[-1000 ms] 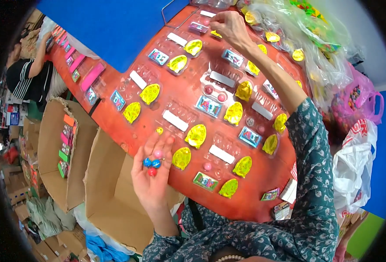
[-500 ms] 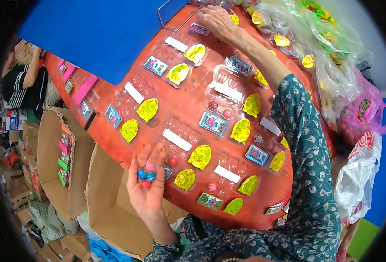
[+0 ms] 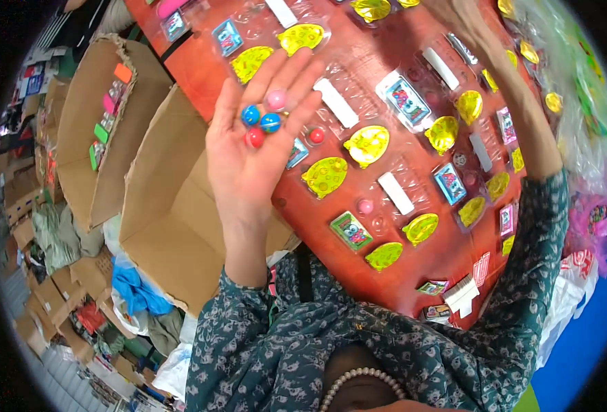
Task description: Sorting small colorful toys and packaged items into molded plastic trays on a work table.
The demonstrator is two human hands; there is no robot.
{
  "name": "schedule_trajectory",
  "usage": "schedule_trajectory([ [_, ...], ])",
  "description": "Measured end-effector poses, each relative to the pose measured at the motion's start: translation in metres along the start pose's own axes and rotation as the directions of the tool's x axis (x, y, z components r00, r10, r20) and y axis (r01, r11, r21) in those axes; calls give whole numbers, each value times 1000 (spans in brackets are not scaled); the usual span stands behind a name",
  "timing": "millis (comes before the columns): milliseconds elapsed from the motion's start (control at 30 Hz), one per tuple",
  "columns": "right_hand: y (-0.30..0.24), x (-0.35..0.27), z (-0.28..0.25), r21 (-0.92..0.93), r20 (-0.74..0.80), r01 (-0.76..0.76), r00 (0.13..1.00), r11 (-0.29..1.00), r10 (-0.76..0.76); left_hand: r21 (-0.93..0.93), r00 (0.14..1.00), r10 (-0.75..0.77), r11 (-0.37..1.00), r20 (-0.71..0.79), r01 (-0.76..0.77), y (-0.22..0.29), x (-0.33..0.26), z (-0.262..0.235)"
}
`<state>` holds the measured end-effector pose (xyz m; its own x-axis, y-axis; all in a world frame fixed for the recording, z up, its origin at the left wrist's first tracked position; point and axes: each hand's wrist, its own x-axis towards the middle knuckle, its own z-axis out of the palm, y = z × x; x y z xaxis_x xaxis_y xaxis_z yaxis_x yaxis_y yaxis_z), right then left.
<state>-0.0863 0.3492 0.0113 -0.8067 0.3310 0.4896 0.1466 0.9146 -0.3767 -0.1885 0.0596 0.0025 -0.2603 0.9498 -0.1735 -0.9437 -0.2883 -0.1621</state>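
Note:
My left hand (image 3: 248,161) is palm up, fingers extended, above the table's left edge. Several small balls rest in it: blue (image 3: 270,123), pink (image 3: 276,99) and red (image 3: 254,138). My right hand (image 3: 458,15) is blurred at the top edge, close to a clear tray with a small boxed card set (image 3: 462,48); its fingertips are cut off. Clear plastic trays (image 3: 403,165) cover the red table (image 3: 303,223). They hold yellow foil pieces (image 3: 367,145), white strips (image 3: 395,193) and picture packs (image 3: 351,231). A pink ball (image 3: 365,207) and a red ball (image 3: 316,135) sit in two of them.
Two cardboard boxes stand left of the table; the nearer box (image 3: 156,206) is open, and the farther box (image 3: 87,137) has coloured pieces along its edge. Plastic bags (image 3: 595,213) are at the right. More cartons (image 3: 56,295) lie at lower left.
The view has shifted, so the trays appear higher and farther right. My left hand has risen closer, its balls still in the palm. My right hand has moved nearer along the table.

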Motion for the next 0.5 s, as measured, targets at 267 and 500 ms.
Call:
schedule_trajectory([
  [267, -146, -35, 35, 518, 295, 62, 923, 853, -246, 168, 984, 106, 982, -140, -82, -3, -11, -4],
  [500, -152, -39, 41, 481, 164, 190, 939, 856, -301, 64, 988, -94, 994, 124, 86, 11, -6, -23],
])
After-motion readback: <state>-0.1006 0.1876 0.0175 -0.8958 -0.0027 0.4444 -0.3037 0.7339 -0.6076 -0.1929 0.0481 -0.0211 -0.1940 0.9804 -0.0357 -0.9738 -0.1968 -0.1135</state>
